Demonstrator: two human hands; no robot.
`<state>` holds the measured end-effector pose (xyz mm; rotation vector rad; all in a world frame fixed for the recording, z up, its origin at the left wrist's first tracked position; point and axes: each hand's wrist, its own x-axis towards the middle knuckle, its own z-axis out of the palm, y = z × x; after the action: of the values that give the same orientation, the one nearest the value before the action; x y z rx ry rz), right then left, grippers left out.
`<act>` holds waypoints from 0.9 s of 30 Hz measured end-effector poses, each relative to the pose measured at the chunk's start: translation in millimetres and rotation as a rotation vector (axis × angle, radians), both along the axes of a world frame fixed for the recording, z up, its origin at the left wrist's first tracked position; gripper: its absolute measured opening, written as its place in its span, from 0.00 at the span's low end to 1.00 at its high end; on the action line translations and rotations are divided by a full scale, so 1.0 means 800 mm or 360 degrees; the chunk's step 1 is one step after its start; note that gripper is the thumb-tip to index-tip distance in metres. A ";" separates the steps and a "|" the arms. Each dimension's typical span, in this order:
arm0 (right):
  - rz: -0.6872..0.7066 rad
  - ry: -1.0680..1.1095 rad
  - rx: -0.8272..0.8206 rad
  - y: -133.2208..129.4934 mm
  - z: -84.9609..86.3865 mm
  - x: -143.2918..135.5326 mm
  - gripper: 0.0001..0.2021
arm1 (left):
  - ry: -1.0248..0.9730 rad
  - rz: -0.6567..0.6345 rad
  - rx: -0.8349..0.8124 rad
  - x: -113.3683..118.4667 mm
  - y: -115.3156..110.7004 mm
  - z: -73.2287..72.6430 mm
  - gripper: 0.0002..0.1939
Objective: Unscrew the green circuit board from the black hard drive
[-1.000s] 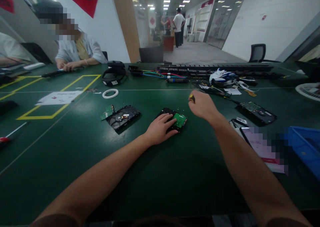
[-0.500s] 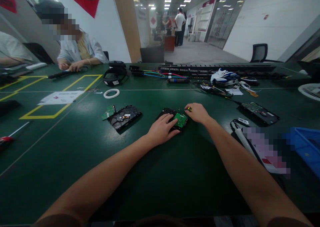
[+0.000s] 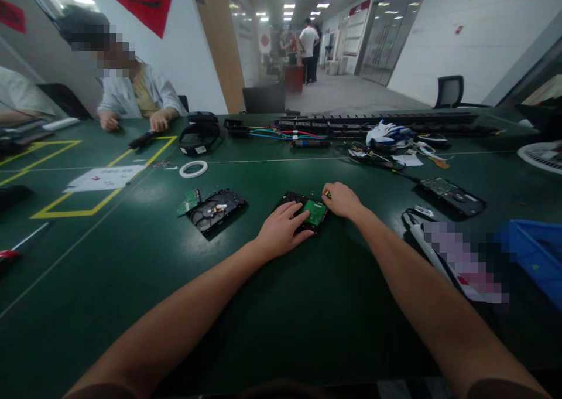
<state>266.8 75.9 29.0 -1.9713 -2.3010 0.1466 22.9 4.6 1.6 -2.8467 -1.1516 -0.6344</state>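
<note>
A black hard drive with a green circuit board lies in front of me, board side up. My left hand rests on its left part, fingers spread and stretched out, the thumb by the near edge. At the drive's right far corner, my right hand is closed in a pinch on a small yellow-and-black screwdriver. The fingers cover most of this tool, and its tip cannot be made out. Tiny loose bits, perhaps screws, lie just beyond the drive. To the left sits an opened hard drive beside a loose green circuit board.
Another hard drive lies at right, near a white power strip and a blue bin. A white ring, cables and gloves are farther back. A red-handled screwdriver lies far left. A co-worker sits across.
My right hand has turned slightly, and less of the yellow-and-black screwdriver shows. My left hand stays on the drive. The co-worker's hands have moved apart, with a dark tool shifted right.
</note>
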 end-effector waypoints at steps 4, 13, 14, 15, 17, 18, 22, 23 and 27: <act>-0.0050 -0.0020 -0.0052 0.002 0.002 0.002 0.14 | 0.0008 0.0000 -0.0009 -0.001 0.001 0.000 0.31; -0.0220 -0.0087 -0.0165 0.013 0.022 0.028 0.16 | 0.0151 -0.0051 -0.0034 0.002 0.006 0.017 0.39; -0.0220 -0.0088 -0.0191 0.014 0.024 0.029 0.16 | 0.0166 -0.0083 -0.0042 0.002 0.009 0.019 0.41; -0.0218 -0.0087 -0.0216 0.013 0.026 0.029 0.16 | 0.0175 -0.0116 -0.0055 0.002 0.013 0.020 0.43; -0.0211 -0.0080 -0.0258 0.011 0.029 0.028 0.16 | 0.0188 -0.0181 -0.0083 0.003 0.025 0.021 0.46; -0.0210 -0.0073 -0.0275 0.010 0.031 0.027 0.16 | 0.0192 -0.0210 -0.0093 0.003 0.031 0.021 0.47; -0.0201 -0.0028 -0.0325 0.006 0.034 0.025 0.17 | 0.0172 -0.0342 -0.0130 0.007 0.054 0.022 0.48; -0.0196 -0.0018 -0.0336 0.005 0.034 0.025 0.17 | 0.0166 -0.0360 -0.0138 0.009 0.058 0.023 0.49; -0.0172 -0.0007 -0.0354 0.007 0.036 0.025 0.15 | 0.0241 -0.0417 -0.0209 0.012 0.064 0.025 0.50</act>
<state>286.7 81.6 57.4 -2.1947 -2.2600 0.4056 32.6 56.2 21.6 -3.1228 -0.8370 -0.3500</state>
